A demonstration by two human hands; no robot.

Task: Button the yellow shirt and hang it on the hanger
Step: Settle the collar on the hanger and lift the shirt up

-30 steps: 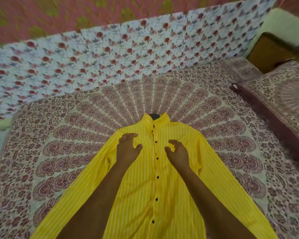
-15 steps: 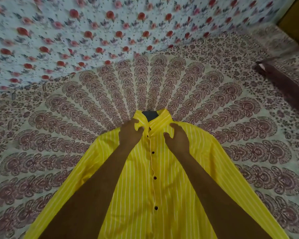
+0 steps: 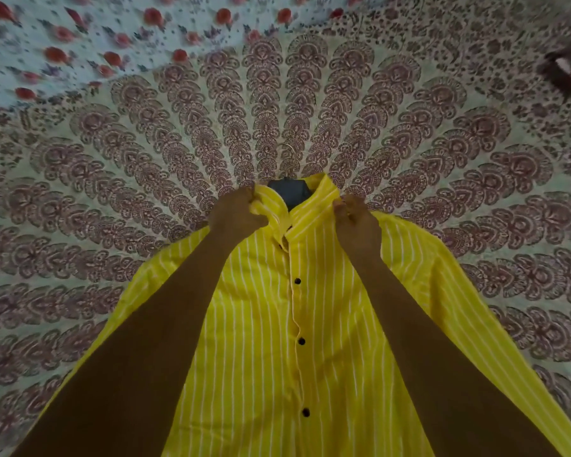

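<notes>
Between the left hand (image 3: 236, 214) and right hand (image 3: 355, 222) sits the hanger (image 3: 287, 191). Both hands curl tight on the collar (image 3: 325, 196) of the shirt (image 3: 261, 341), which lies on the bed (image 3: 442, 153).

There is just one camera; it sits on the person's head and looks forward and down. It is close to the work; the left hand (image 3: 236, 214) and right hand (image 3: 355, 222) reach up from the bottom edge to the middle, over the yellow shirt (image 3: 261, 341); the wide view takes in the patterned sheet (image 3: 442, 143) all around.
</notes>
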